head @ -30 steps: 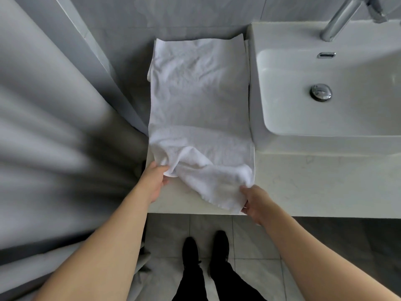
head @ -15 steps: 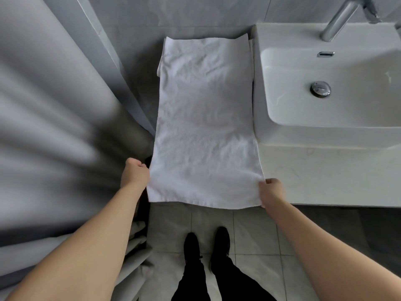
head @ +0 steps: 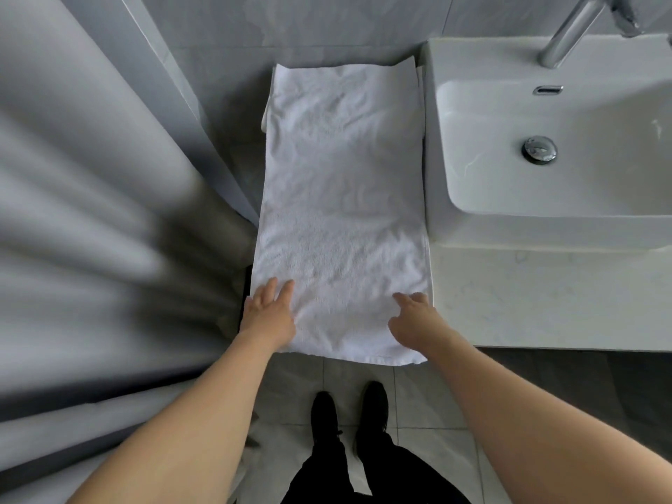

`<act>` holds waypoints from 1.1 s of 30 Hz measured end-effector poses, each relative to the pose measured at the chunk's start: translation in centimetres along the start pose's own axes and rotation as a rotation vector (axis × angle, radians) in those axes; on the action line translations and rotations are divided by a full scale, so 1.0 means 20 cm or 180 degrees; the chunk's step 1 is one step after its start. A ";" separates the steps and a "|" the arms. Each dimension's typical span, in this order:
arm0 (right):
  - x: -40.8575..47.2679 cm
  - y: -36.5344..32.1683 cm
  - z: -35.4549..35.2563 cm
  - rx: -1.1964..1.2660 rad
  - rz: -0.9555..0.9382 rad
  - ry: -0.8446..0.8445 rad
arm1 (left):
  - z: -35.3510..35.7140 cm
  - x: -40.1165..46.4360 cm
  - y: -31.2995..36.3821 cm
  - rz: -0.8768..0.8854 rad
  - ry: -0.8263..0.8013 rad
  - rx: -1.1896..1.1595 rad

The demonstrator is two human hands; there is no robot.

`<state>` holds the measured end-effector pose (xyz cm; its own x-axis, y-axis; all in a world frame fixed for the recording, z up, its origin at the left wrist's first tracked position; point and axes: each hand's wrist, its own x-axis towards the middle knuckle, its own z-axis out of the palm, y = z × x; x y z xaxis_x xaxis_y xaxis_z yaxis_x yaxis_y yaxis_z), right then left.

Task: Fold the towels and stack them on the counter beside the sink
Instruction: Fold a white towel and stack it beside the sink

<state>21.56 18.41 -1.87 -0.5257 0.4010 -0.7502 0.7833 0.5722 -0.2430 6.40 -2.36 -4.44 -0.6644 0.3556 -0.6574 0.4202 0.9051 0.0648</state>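
A white towel (head: 343, 212) lay spread flat in a long rectangle down the middle of the frame, on the counter (head: 545, 296) just to the left of the sink (head: 545, 147), its right edge running alongside the basin's outer wall. Its far end reached the tiled wall at the top of the frame, where a second layer of cloth peeked out at the upper corners (whether a folded-under part or another towel could not be told). Its near end hung slightly past the counter's front edge, above the floor tiles. The left hand (head: 267, 314) rested on the towel's lower left corner with its fingers straight and spread, palm down, gripping nothing. The right hand (head: 414, 321) lay on the lower right corner, fingers extended and relaxed against the cloth, also holding nothing. A chrome tap (head: 571, 29) rose at the upper right of the frame, and a round drain plug (head: 539, 149) sat in the basin. A grey curtain (head: 91, 212) filled the left side of the frame. Black shoes (head: 349, 409) stood on the pale floor at the bottom centre.
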 end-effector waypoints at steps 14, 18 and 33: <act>0.61 -0.55 -1.00 0.0187 -0.0689 0.0954 | -0.80 0.45 0.19 0.0392 0.1057 -0.0295; 0.87 -0.69 -1.17 0.0000 -0.0671 0.1478 | -1.07 0.83 0.27 0.0620 0.1142 -0.0101; 1.61 -0.70 -1.38 -0.0694 -0.0323 0.2593 | -1.38 1.68 0.58 0.0707 0.2105 -0.0333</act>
<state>-15.55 43.11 -5.59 -0.7303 0.6823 -0.0337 0.6818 0.7249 -0.0985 -28.00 26.53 -5.05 -0.8200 0.5717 -0.0281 0.5499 0.8005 0.2382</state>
